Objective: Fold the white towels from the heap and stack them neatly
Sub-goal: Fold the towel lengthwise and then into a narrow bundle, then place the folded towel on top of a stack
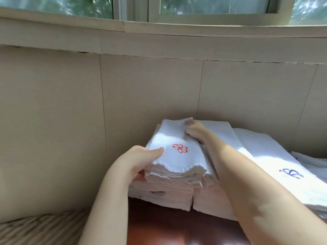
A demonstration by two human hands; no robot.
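A folded white towel with a red emblem (174,147) lies on top of a stack of folded white towels (164,193) against the wall. My left hand (141,158) grips the towel's near left corner, thumb on top and fingers under the edge. My right hand (195,130) holds its far right edge, fingers curled over the cloth. To the right lies another white towel with a purple emblem (276,161), spread over more white cloth.
The stack sits on a reddish-brown wooden table (177,227). A beige panelled wall (141,85) stands right behind it, below a window ledge. A striped beige cushion (40,228) lies at the lower left. More white towels (311,161) lie at the far right.
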